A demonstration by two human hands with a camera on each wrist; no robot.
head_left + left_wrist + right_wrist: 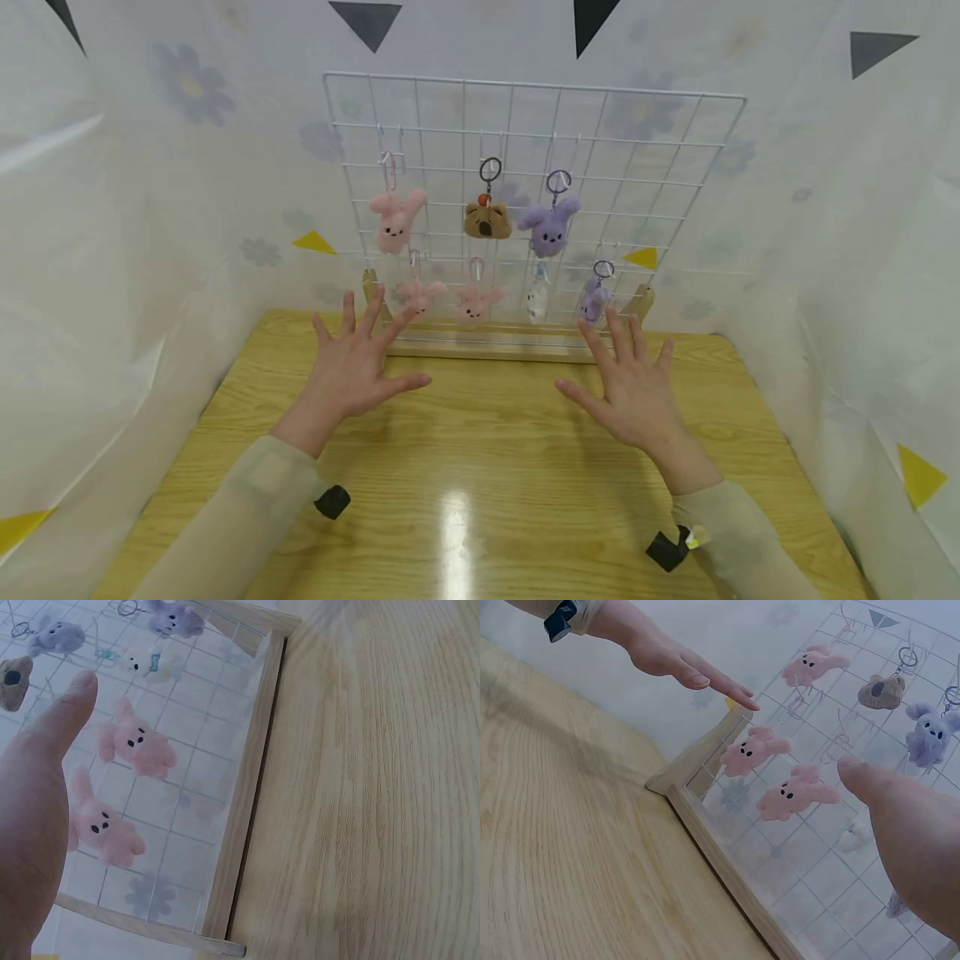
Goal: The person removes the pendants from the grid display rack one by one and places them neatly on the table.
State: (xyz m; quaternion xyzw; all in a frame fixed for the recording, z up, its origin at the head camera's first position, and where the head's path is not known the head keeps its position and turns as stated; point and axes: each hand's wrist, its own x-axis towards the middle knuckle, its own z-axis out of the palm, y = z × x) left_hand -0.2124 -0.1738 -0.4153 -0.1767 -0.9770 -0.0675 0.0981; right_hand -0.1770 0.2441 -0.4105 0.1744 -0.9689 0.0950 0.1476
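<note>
Both hands hover over the table with fingers spread, holding nothing. The left hand [348, 367] is nearest the lower-left pink bunny keychain [420, 296]; another pink bunny keychain [472, 307] hangs beside that one. Close to the fingertips of the right hand [637, 387] hangs a small purple bunny keychain [592, 302], left of which is a white plush keychain [537, 300]. In the upper row hang a pink bunny keychain [394, 223], a brown bear-like keychain [487, 222] and a larger purple bunny keychain [550, 229]. In the left wrist view, only the left thumb [64, 712] side shows.
A white wire grid rack [637, 142] stands at the back in a wooden base [495, 350], bearing the keychains on hooks. Below lies a wood-grain table [480, 450]. Pale flowered sheeting [825, 275] with yellow and dark triangles surrounds it on the back and sides.
</note>
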